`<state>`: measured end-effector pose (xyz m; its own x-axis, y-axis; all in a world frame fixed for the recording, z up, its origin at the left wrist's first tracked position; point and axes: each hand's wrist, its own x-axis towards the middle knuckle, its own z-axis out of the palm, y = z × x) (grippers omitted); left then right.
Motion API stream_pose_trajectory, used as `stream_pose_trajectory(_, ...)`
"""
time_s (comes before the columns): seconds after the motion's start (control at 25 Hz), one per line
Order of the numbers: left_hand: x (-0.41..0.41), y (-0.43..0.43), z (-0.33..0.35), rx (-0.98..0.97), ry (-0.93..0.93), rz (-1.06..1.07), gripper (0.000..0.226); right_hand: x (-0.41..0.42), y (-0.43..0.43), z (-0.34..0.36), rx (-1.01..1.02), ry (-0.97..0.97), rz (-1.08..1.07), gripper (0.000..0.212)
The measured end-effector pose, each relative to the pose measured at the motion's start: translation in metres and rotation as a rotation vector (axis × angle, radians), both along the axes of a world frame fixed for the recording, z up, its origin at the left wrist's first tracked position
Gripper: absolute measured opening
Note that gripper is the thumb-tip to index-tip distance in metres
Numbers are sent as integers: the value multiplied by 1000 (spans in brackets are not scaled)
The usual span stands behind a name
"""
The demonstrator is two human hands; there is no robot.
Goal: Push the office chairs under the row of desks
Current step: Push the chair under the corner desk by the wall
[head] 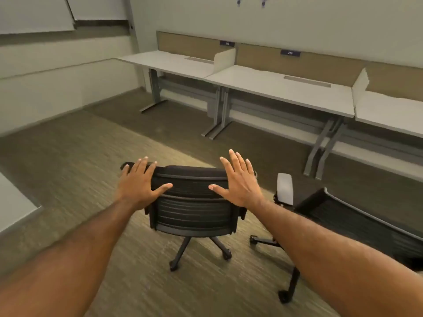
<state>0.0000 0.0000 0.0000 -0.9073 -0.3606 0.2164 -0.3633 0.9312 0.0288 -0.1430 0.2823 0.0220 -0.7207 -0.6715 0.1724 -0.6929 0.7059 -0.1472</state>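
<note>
Two black office chairs stand on the carpet, well apart from the row of desks (274, 88), so nothing is done yet: the left hand (139, 184) and right hand (238, 179), fingers spread, reach the nearer chair (192, 202), while the second chair (343, 216) waits beside.

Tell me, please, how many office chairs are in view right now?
2. One black chair stands in the middle, with both open hands at its backrest. A second chair is at the right, partly cut off by the frame edge; others may be outside the view.
</note>
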Motion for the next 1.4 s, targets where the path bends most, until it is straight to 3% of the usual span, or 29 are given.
stream_pose_trajectory(0.12, -16, -30, 3, -14, -68, -126, 115, -13, -26, 5, 25, 50, 19, 98)
stream_pose_trajectory(0.24, -47, -50, 19, 163, -235, -193, 113, -30, -44, 7, 146, -135, -1, 93)
stream_pose_trajectory(0.32, -62, -58, 18, 216, -310, -209, 110, -37, -45, -2, 185, -154, -9, 89)
stream_pose_trajectory(0.44, -80, -73, 9, 165, -204, -212, 98, -63, -55, -13, 107, 0, 17, 92)
stream_pose_trajectory(0.56, -97, -83, 15, 169, -134, -190, 87, -99, -74, -10, 98, 30, 81, 90)
stream_pose_trajectory(0.76, -129, -95, 18, 185, -116, -88, 99, -158, -104, -14, 93, 44, 184, 90)
stream_pose_trajectory(1.08, -202, -119, 9, 214, -73, 43, 95, -263, -154, -13, 119, -4, 332, 94)
stream_pose_trajectory(1.4, -294, -213, 4, 224, -45, 54, 91, -363, -249, -15, 104, 10, 358, 90)
